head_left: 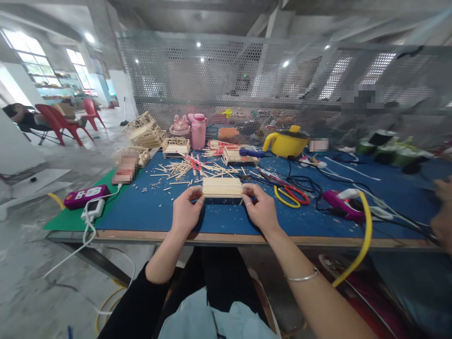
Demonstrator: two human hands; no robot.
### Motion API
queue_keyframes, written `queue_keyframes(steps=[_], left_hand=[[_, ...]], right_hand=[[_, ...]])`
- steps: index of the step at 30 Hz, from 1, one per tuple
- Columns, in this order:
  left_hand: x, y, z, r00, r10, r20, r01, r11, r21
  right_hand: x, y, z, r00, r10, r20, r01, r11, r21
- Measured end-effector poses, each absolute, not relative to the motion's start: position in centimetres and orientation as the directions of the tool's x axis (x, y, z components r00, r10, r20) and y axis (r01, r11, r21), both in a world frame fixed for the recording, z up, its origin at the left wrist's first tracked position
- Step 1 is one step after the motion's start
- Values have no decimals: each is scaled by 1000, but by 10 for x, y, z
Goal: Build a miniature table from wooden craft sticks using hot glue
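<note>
Between my two hands is a flat panel of pale wooden sticks [222, 187] laid side by side, raised a little off the blue table mat [148, 216]. My left hand [188, 207] pinches its left end between thumb and fingers. At the right end, my right hand [260, 207] grips it the same way. Just beyond the panel lies a loose pile of wooden sticks [178, 170], some of them with red marks. A small stick-built tray [233, 155] stands behind, with a blue-handled tool [251, 153] resting on it.
Scissors [287, 195] and black cables lie to the right, near a purple power strip [342, 207]. A yellow pot [289, 142], a pink bottle [198, 132] and stacked stick frames [144, 129] stand at the back. Another person's hand [443, 207] shows at the right edge.
</note>
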State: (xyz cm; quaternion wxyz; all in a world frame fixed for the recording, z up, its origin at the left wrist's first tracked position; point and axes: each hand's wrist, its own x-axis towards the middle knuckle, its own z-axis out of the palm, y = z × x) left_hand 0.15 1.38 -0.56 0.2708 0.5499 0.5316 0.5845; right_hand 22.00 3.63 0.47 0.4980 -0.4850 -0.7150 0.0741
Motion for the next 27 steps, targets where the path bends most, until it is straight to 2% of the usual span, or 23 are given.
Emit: queue_keyframes(steps=[9,16,27], left_hand=[[4,16,-5,-295,877,380,301,-293,908],[4,15,-3,-316,896,313,273,-230,934],[3,13,-4,-303,896,325,299,-235,925]], right_hand=[[219,35,5,-37,762,646,613,528,-588],[218,33,6,-42,770,637,607,526,-596],[218,35,4,-113,750,652,647,554,-525]])
